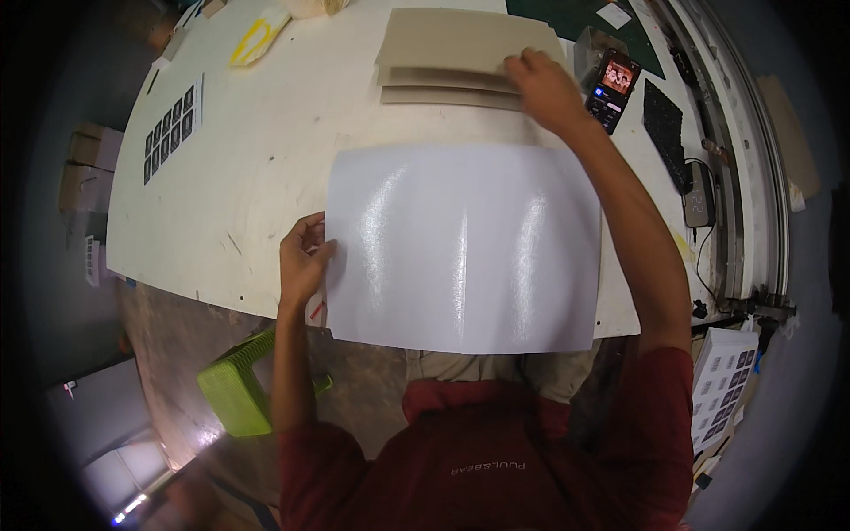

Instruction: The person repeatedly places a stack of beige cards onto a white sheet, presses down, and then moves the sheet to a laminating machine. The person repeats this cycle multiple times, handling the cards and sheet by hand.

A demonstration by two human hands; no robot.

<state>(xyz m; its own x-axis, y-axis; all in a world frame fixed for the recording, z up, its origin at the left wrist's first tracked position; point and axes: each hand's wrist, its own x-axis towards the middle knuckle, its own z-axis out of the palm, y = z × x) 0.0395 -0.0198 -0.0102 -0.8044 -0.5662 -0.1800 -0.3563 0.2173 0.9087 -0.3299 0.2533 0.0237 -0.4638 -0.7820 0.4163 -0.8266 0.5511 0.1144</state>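
A large glossy white sheet (416,248), with a vertical seam or edge right of its middle, lies over the table's near edge in front of me. At its left edge my left hand (305,261) is closed, thumb and fingers pinching the border. Farther off, my right hand (547,88) is curled over the right near corner of a stack of grey-brown cardboard sheets (469,44). Its thumb is hidden. Dark gaps show between the boards' near edges, and their layers are offset from one another.
On the white table (266,195), a printed sheet (173,128) lies left and a yellow-marked white bundle (259,37) far left. A lit phone (613,88) leans beside a clear box (593,55). A digital clock (699,195) and metal rail stand right; a green plastic stool (235,389) is below.
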